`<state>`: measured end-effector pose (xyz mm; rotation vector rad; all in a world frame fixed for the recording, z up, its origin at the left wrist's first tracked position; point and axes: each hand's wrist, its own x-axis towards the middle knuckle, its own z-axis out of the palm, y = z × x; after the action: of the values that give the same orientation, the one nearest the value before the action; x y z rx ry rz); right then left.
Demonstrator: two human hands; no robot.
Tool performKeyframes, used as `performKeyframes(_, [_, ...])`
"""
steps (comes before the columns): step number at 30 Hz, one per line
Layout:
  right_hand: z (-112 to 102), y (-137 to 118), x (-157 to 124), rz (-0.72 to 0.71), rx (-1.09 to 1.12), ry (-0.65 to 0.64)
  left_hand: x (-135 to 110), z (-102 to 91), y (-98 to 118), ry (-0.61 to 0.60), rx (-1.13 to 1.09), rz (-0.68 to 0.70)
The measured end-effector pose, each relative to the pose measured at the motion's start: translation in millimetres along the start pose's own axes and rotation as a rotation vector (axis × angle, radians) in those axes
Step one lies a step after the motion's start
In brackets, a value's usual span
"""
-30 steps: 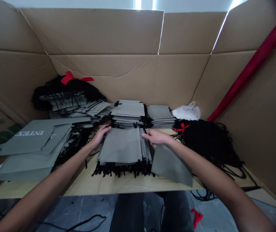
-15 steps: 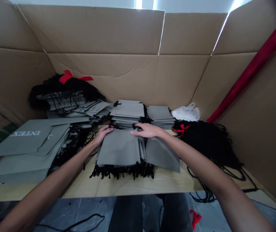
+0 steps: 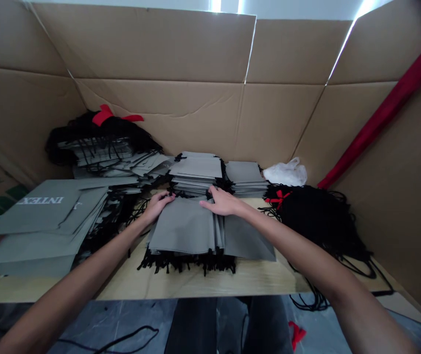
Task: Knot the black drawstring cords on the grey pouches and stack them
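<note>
Laid the left hand flat, fingers spread, on the far left corner of the grey bag stack mid-bench. Pressed the right hand open along its far edge. Found big grey bags crowding the left, a black cord heap the right, low stacks just behind. Had bare bench only along the front edge.

Stack mostly hidden beneath its top bag
</note>
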<state>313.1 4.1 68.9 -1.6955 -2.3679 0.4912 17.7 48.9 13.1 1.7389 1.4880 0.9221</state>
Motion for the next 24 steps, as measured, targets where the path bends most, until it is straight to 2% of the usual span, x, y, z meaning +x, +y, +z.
performKeyframes(3, [2, -2, -2, 0.018, -0.019, 0.032, -7, -13.2, 12, 0.087, 0.118, 0.061])
performKeyframes(5, [0, -1, 0, 0.013, -0.026, 0.023, -24, -29.1, 29, 0.114, 0.206, 0.146])
performKeyframes(7, [-3, 2, 2, 0.001, -0.029, 0.004, -55, -41.5, 53, 0.079, 0.29, 0.297])
performKeyframes(9, [-6, 6, 6, -0.01, -0.029, -0.011, -92, -40.5, 78, -0.046, 0.368, 0.47])
performKeyframes(11, [-8, 8, 9, -0.018, -0.029, -0.021, -128, -21.8, 98, -0.191, 0.473, 0.609])
performKeyframes(13, [-9, 9, 12, -0.022, -0.03, -0.03, -151, 9.1, 110, -0.253, 0.857, 0.75])
performKeyframes(14, [-9, 9, 13, -0.024, -0.032, -0.036, -157, 25.5, 111, -0.295, 1.003, 0.787])
performKeyframes(17, [-9, 10, 14, -0.031, -0.038, -0.043, -154, 62.6, 105, -0.334, 1.086, 0.779])
performKeyframes(19, [-8, 10, 12, -0.041, -0.042, -0.033, -145, 72.4, 97, -0.329, 1.108, 0.747])
performKeyframes(24, [-6, 9, 7, -0.069, -0.036, 0.002, -133, 72.9, 88, -0.308, 1.154, 0.691])
